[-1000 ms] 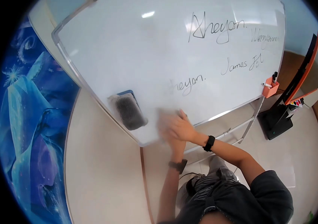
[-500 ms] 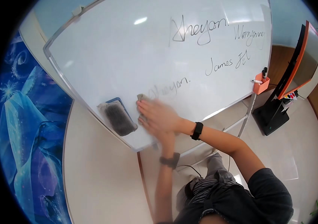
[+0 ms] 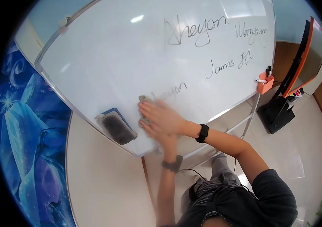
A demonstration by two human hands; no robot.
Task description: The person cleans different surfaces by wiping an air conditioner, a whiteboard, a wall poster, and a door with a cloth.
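Observation:
On the whiteboard (image 3: 93,68), my right hand (image 3: 167,118) lies over my left hand (image 3: 160,137), fingers pressed down on a crumpled grey-green cloth (image 3: 143,99). Most of the cloth is hidden beneath the hands, which are a little blurred. Just beyond the fingertips, faint smeared handwriting (image 3: 176,89) runs up to the right. To the left of the hands, a blue-backed eraser (image 3: 117,126) with a dirty, dark-stained pad rests against the board, apart from them.
Larger black handwriting (image 3: 199,30) and more names fill the upper right of the board. An orange marker holder (image 3: 265,83) with pens hangs at its right edge. Beyond stands an orange-framed screen (image 3: 308,56) on a black base. A blue picture panel (image 3: 28,143) is at left.
Both hands stay on the cloth at nearly the same spot. The faint line's first letters beside the fingers are less visible. The view has shifted slightly.

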